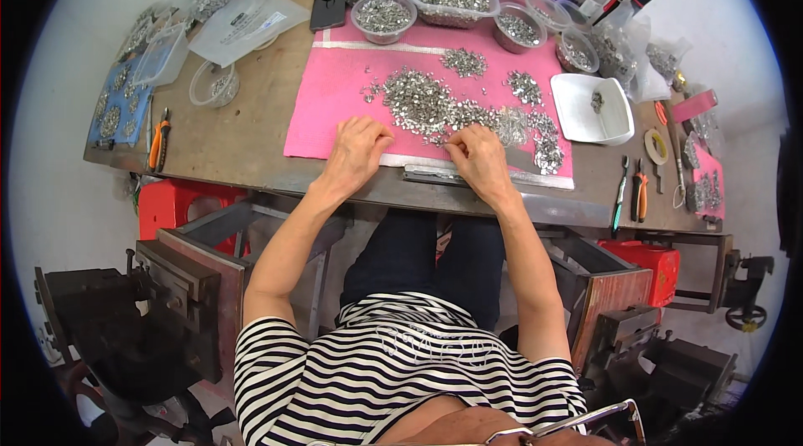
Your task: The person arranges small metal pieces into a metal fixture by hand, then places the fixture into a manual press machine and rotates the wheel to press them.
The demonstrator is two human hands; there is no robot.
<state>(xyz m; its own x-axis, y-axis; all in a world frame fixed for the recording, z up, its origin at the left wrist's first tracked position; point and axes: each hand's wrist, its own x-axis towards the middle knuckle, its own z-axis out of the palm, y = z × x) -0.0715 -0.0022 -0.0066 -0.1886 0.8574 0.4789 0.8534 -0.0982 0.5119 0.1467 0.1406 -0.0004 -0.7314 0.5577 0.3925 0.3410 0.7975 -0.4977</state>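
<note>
My left hand [358, 149] rests at the near edge of the pink mat [322, 103], its fingers curled and thumb against fingertips. Across from it, my right hand [480, 158] is closed in a pinch beside the near side of a heap of small silvery metal pieces [416, 101]. Whatever either hand pinches is too small or hidden. A dark metal bar [431, 175] lies along the table edge, just by my right hand. Smaller piles of the same pieces [548, 145] spread to the right, and another little pile [462, 62] lies behind the heap.
A rectangular clear tub [456, 18] and round tubs [383, 35] of pieces stand at the back. A white tray [562, 103] sits at the right, with orange-handled pliers [640, 195] nearer. More pliers [159, 145] lie left. A black phone [327, 10] lies at the back left.
</note>
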